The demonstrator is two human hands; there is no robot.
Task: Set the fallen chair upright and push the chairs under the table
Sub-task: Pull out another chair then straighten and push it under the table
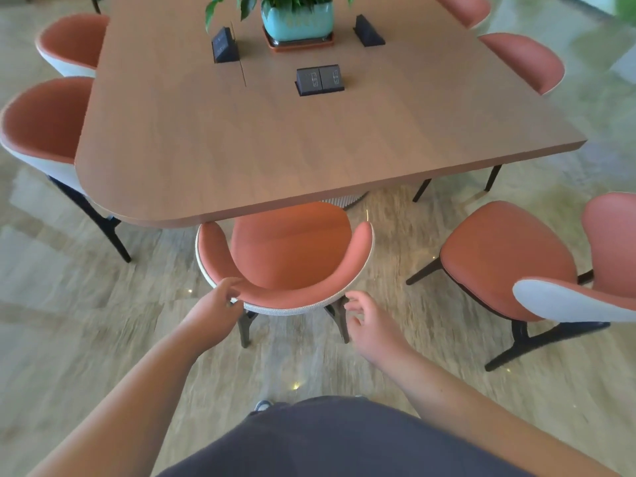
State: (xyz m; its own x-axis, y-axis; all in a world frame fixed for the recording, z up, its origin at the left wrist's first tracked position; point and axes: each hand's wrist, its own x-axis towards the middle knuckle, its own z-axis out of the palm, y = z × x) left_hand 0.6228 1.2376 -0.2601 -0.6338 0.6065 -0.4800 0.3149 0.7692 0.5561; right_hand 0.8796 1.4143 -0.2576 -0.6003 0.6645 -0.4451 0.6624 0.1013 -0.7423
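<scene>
An upright orange chair (pixel 292 249) with a white outer shell stands in front of me, the front of its seat under the edge of the wooden table (pixel 309 142). My left hand (pixel 216 304) holds the left part of its curved backrest rim, thumb above and fingers curled below. To the right of the backrest, my right hand (pixel 371 321) hovers with relaxed, spread fingers, just off the rim and touching nothing. A second orange chair (pixel 506 256) stands upright to the right, well out from the table, its backrest to the right.
Two chairs (pixel 38 125) (pixel 72 39) sit along the table's left side and two (pixel 523 60) (pixel 468 5) along its right. A potted plant (pixel 297 18) and black socket boxes (pixel 320 79) stand on the table. The floor is polished stone.
</scene>
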